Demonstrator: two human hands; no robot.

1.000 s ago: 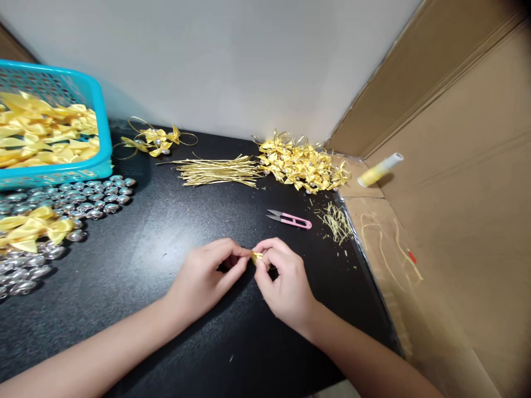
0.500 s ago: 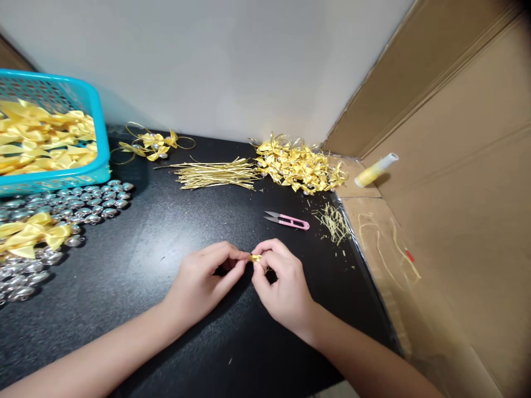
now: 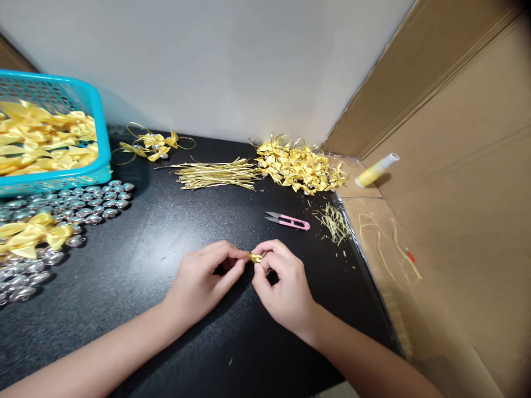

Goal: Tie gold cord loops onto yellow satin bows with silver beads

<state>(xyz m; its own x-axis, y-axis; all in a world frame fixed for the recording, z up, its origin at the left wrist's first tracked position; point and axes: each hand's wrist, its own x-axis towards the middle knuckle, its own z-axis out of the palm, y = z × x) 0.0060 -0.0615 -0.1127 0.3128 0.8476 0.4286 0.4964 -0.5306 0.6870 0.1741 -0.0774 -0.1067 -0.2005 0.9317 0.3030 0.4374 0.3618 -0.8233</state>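
Observation:
Between my two hands, just above the black tabletop [image 3: 166, 342], is a small yellow ribbon bow [image 3: 254, 258], mostly hidden by fingers. My left hand [image 3: 209, 276] pinches its left side with thumb and forefinger. From the other side my right hand [image 3: 284, 284] is closed on it, fingertips bent inward. A bit of thin gold cord seems to show under the right fingers, but I cannot make out its path. Beyond the hands lie pink-handled thread snips [image 3: 288, 220], blades pointing left.
A turquoise basket [image 3: 102, 127] of yellow bows stands at left, beside silver beads [image 3: 95, 207] and loose bows [image 3: 37, 235]. Farther back lie gold cords [image 3: 218, 174] and finished bow pieces [image 3: 296, 166]. Cord scraps [image 3: 334, 224] and a yellow-white tube [image 3: 376, 170] are at right, near cardboard [image 3: 456, 138].
Both hands keep almost the same place and grip. Slightly more of the yellow bow shows between the fingertips.

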